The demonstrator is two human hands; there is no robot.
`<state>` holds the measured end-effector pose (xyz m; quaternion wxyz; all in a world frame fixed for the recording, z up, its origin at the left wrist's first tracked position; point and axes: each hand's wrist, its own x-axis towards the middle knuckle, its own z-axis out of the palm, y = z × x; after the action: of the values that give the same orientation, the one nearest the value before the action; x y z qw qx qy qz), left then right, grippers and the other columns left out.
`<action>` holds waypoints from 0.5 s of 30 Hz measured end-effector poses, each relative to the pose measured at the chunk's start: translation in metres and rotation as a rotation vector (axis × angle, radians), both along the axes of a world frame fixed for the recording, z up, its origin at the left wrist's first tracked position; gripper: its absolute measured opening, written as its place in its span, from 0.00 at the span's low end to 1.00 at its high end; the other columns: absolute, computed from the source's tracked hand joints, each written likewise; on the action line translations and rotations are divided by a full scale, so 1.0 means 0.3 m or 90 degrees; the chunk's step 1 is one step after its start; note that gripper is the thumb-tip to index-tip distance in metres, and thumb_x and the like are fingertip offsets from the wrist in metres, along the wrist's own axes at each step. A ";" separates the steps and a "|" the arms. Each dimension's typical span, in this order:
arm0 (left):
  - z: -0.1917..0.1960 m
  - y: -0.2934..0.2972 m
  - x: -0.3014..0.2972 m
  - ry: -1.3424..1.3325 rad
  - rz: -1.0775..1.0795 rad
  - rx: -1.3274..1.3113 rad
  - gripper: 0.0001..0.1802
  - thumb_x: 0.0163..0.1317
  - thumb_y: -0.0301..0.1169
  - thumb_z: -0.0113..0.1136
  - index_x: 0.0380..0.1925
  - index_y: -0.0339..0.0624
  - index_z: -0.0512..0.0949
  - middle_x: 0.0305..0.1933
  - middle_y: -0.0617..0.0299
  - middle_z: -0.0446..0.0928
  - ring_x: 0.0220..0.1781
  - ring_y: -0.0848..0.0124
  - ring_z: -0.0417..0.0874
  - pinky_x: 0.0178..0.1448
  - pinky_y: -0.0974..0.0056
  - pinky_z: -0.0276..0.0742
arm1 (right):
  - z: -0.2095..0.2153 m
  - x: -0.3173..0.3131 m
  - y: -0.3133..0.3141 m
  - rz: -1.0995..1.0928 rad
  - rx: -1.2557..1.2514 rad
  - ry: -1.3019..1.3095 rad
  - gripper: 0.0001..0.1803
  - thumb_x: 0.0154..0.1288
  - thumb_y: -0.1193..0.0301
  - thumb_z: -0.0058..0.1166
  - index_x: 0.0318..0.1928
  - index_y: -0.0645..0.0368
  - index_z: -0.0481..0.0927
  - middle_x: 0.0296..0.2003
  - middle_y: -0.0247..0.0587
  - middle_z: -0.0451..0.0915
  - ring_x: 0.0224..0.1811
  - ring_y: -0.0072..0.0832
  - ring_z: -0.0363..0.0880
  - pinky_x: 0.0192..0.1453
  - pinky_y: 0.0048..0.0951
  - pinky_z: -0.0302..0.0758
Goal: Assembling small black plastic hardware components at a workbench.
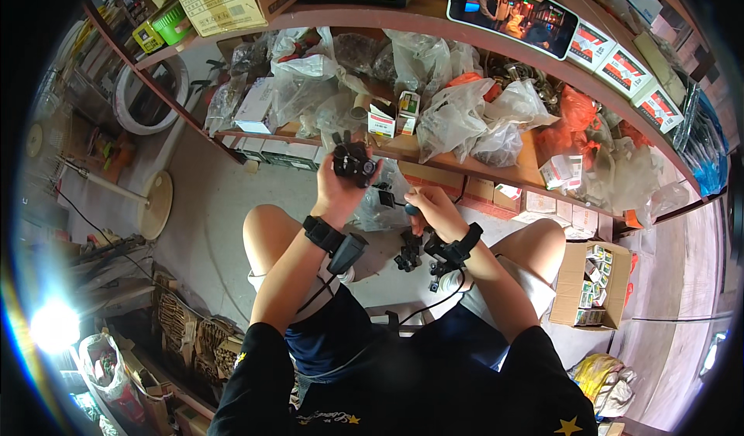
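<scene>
My left hand (339,192) is raised in the middle, its fingers curled around a black mechanical part (354,165) with a round boss on one side and short prongs on top. To its right and slightly lower, my right hand (438,213) is closed on a small tool with a dark bluish rounded handle (411,209); its working end cannot be made out. The two hands are apart. Below my right hand, more black parts (407,251) lie in a small cluster. A clear plastic bag (380,217) is on the floor between my hands.
Ahead stands a shelf (372,19) with plastic bags (457,118) and small boxes; a lit phone (511,13) leans on top. A cardboard box (566,281) of small cartons sits to the right. A fan base (159,203) stands left. Straps and cables circle both wrists.
</scene>
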<state>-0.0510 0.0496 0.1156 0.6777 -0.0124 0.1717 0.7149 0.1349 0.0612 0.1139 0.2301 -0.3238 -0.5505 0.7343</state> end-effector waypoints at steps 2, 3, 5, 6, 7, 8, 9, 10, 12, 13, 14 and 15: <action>0.002 0.006 -0.039 -0.016 0.018 0.016 0.16 0.55 0.35 0.34 0.40 0.44 0.67 0.40 0.59 0.69 0.44 0.63 0.69 0.54 0.50 0.59 | -0.022 0.007 0.017 0.009 0.053 -0.101 0.15 0.57 0.64 0.40 0.21 0.62 0.67 0.12 0.33 0.68 0.11 0.18 0.67 0.13 0.17 0.65; 0.002 0.006 -0.055 -0.016 0.019 0.015 0.16 0.55 0.35 0.34 0.40 0.44 0.67 0.40 0.59 0.69 0.44 0.63 0.69 0.54 0.50 0.59 | -0.036 0.005 0.023 0.010 0.053 -0.100 0.15 0.57 0.64 0.40 0.21 0.62 0.67 0.12 0.33 0.68 0.11 0.18 0.67 0.13 0.17 0.65; 0.015 0.004 -0.068 -0.056 0.054 -0.019 0.17 0.55 0.35 0.34 0.41 0.44 0.67 0.41 0.59 0.69 0.44 0.63 0.69 0.55 0.49 0.58 | -0.073 0.003 0.036 -0.008 0.143 -0.184 0.15 0.57 0.64 0.40 0.24 0.64 0.68 0.12 0.32 0.68 0.11 0.19 0.68 0.14 0.18 0.66; 0.016 0.003 -0.074 -0.057 0.061 -0.023 0.17 0.55 0.35 0.34 0.41 0.44 0.68 0.42 0.59 0.69 0.44 0.63 0.69 0.55 0.49 0.57 | -0.116 -0.002 0.052 -0.019 0.046 -0.176 0.15 0.58 0.62 0.39 0.35 0.64 0.68 0.24 0.39 0.72 0.18 0.22 0.72 0.17 0.20 0.69; 0.021 0.003 -0.072 -0.058 0.060 -0.023 0.17 0.55 0.35 0.34 0.41 0.44 0.68 0.42 0.59 0.69 0.44 0.63 0.69 0.55 0.49 0.57 | -0.123 -0.011 0.056 -0.020 0.045 -0.176 0.15 0.58 0.62 0.39 0.35 0.64 0.68 0.24 0.39 0.72 0.18 0.22 0.72 0.17 0.20 0.69; 0.027 0.001 -0.071 -0.060 0.064 -0.031 0.17 0.55 0.35 0.34 0.41 0.44 0.68 0.42 0.59 0.69 0.44 0.63 0.69 0.55 0.50 0.57 | -0.128 -0.026 0.056 -0.007 0.060 -0.118 0.17 0.59 0.61 0.39 0.42 0.61 0.65 0.32 0.42 0.70 0.23 0.23 0.73 0.19 0.20 0.70; 0.032 0.000 -0.070 -0.063 0.067 -0.038 0.17 0.55 0.35 0.34 0.41 0.44 0.68 0.42 0.59 0.69 0.44 0.63 0.69 0.55 0.50 0.57 | -0.136 -0.035 0.062 0.007 0.074 -0.059 0.20 0.59 0.60 0.38 0.48 0.59 0.62 0.41 0.45 0.68 0.28 0.25 0.75 0.22 0.21 0.71; 0.029 0.001 -0.071 -0.063 0.068 -0.037 0.17 0.55 0.35 0.34 0.41 0.44 0.68 0.42 0.59 0.69 0.44 0.63 0.69 0.55 0.50 0.57 | -0.147 -0.041 0.084 0.071 0.047 -0.078 0.24 0.60 0.58 0.36 0.55 0.54 0.54 0.51 0.44 0.59 0.36 0.29 0.74 0.29 0.23 0.73; 0.019 0.004 -0.067 -0.064 0.052 -0.036 0.17 0.55 0.35 0.34 0.41 0.44 0.68 0.41 0.59 0.69 0.45 0.63 0.69 0.55 0.50 0.57 | -0.180 -0.047 0.088 0.036 0.038 -0.023 0.24 0.60 0.57 0.34 0.54 0.54 0.55 0.51 0.43 0.60 0.36 0.30 0.74 0.31 0.25 0.72; 0.017 0.004 -0.065 -0.065 0.054 -0.036 0.17 0.55 0.35 0.34 0.41 0.44 0.68 0.41 0.59 0.69 0.45 0.63 0.69 0.55 0.50 0.57 | -0.186 -0.051 0.087 0.002 0.027 0.030 0.23 0.61 0.57 0.33 0.54 0.53 0.57 0.51 0.42 0.61 0.36 0.31 0.74 0.34 0.26 0.72; 0.016 0.005 -0.063 -0.064 0.048 -0.034 0.16 0.55 0.35 0.35 0.41 0.44 0.68 0.41 0.59 0.69 0.45 0.63 0.69 0.55 0.50 0.57 | -0.190 -0.050 0.090 0.004 0.027 0.029 0.23 0.61 0.57 0.33 0.54 0.53 0.57 0.51 0.42 0.61 0.36 0.31 0.74 0.34 0.26 0.72; 0.015 0.005 -0.062 -0.063 0.041 -0.033 0.16 0.55 0.35 0.35 0.40 0.44 0.68 0.41 0.59 0.69 0.45 0.63 0.69 0.55 0.50 0.57 | -0.192 -0.044 0.097 -0.006 0.011 0.048 0.22 0.61 0.57 0.31 0.53 0.55 0.58 0.51 0.42 0.62 0.36 0.31 0.74 0.35 0.27 0.71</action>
<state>-0.0696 0.0512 0.1201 0.6613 -0.0705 0.1561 0.7303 0.1216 0.0904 0.0563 0.2570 -0.2962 -0.5463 0.7401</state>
